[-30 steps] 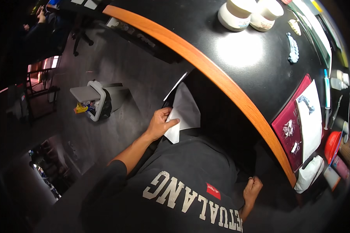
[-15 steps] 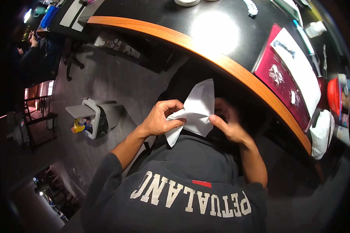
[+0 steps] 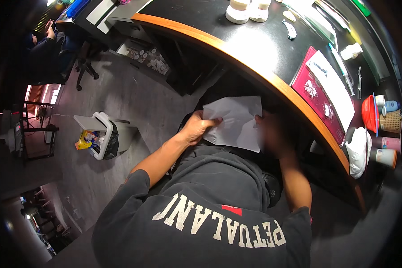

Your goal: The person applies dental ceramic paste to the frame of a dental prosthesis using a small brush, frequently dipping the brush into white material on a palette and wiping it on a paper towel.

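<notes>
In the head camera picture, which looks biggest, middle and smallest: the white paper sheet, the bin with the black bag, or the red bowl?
1. White paper sheet, held by both hands, and nearest the camera, which may flatter it.
2. White-rimmed bin with the black bag on the grey floor.
3. Red round bowl on the black desk.

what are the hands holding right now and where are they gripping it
A white rectangular paper sheet: left hand grips its left edge, and the blurred right hand is at its right edge.
</notes>
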`<state>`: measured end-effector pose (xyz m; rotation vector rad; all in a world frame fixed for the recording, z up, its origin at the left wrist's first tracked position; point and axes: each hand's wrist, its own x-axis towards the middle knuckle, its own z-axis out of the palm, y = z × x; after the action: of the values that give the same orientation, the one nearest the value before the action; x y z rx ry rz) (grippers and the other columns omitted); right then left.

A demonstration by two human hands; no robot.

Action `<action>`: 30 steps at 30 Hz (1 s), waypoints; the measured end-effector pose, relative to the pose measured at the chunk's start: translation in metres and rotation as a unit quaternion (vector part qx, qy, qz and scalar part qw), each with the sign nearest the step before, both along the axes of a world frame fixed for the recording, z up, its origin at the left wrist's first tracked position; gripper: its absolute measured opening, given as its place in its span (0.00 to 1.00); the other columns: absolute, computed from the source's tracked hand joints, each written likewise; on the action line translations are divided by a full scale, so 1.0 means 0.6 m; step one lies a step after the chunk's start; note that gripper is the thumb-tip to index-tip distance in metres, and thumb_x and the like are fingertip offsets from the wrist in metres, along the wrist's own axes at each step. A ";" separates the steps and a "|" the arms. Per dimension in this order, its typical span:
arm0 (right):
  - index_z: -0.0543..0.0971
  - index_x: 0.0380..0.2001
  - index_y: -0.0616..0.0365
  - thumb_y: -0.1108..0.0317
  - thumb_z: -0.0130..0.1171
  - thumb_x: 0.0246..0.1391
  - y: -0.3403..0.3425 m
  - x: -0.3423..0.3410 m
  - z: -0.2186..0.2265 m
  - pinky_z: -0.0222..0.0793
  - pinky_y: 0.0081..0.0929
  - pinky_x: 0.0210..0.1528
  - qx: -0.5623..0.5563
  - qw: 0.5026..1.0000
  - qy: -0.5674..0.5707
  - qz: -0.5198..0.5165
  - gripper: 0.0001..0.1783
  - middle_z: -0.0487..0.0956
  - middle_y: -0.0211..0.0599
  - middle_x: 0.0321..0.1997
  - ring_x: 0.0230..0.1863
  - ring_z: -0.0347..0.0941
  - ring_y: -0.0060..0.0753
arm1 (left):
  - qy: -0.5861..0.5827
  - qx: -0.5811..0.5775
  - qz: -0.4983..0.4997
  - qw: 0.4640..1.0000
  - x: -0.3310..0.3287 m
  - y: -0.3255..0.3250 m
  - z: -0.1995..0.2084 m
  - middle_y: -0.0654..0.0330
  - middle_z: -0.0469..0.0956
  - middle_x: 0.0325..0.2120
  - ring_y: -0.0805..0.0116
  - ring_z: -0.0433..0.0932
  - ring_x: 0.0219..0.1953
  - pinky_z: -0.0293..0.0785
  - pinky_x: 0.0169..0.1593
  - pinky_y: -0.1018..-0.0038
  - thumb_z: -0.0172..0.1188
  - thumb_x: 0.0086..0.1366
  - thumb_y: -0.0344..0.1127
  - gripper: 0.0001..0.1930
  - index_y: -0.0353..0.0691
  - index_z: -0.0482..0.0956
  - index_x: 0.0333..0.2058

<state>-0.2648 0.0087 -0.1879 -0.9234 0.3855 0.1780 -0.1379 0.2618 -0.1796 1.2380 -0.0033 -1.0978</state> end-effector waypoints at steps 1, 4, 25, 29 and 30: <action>0.77 0.49 0.60 0.65 0.56 0.68 -0.002 0.006 0.000 0.70 0.33 0.60 0.001 1.000 0.001 0.002 0.13 0.80 0.35 0.49 0.52 0.77 0.29 | -0.014 -0.036 0.038 0.999 0.006 0.000 -0.016 0.52 0.83 0.41 0.64 0.83 0.43 0.78 0.51 0.70 0.71 0.60 0.33 0.22 0.24 0.78 0.49; 0.77 0.46 0.58 0.63 0.56 0.68 -0.005 0.016 -0.001 0.72 0.32 0.56 -0.041 0.998 0.036 0.019 0.11 0.80 0.35 0.46 0.47 0.77 0.28 | -0.206 0.052 0.052 0.976 0.022 0.020 -0.027 0.49 0.81 0.46 0.62 0.81 0.48 0.75 0.56 0.69 0.73 0.58 0.35 0.30 0.24 0.74 0.55; 0.85 0.32 0.58 0.78 0.72 0.44 0.017 -0.009 0.060 0.69 0.21 0.44 -0.538 0.837 -0.089 0.051 0.10 0.78 0.35 0.39 0.40 0.74 0.23 | -0.571 0.162 -0.023 0.804 0.009 0.042 0.061 0.52 0.84 0.41 0.61 0.83 0.45 0.76 0.48 0.69 0.74 0.46 0.25 0.11 0.39 0.88 0.32; 0.81 0.35 0.58 0.72 0.68 0.46 -0.007 0.009 0.072 0.67 0.27 0.49 -0.438 0.877 -0.178 0.082 0.10 0.78 0.37 0.42 0.44 0.74 0.28 | -0.640 0.126 -0.030 0.758 0.032 0.041 0.073 0.51 0.80 0.48 0.56 0.79 0.49 0.74 0.51 0.63 0.75 0.46 0.32 0.09 0.44 0.87 0.28; 0.80 0.37 0.59 0.69 0.66 0.50 -0.005 0.019 0.071 0.67 0.27 0.48 -0.355 0.919 -0.135 0.105 0.11 0.79 0.38 0.42 0.44 0.74 0.29 | -0.618 0.069 -0.028 0.782 0.041 0.039 0.072 0.52 0.81 0.45 0.58 0.80 0.45 0.75 0.49 0.64 0.75 0.47 0.33 0.08 0.44 0.86 0.27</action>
<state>-0.2536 0.0058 -0.1452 -1.6891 0.0798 0.1014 -0.1131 0.2852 -0.1362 1.9043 -0.9813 -0.1483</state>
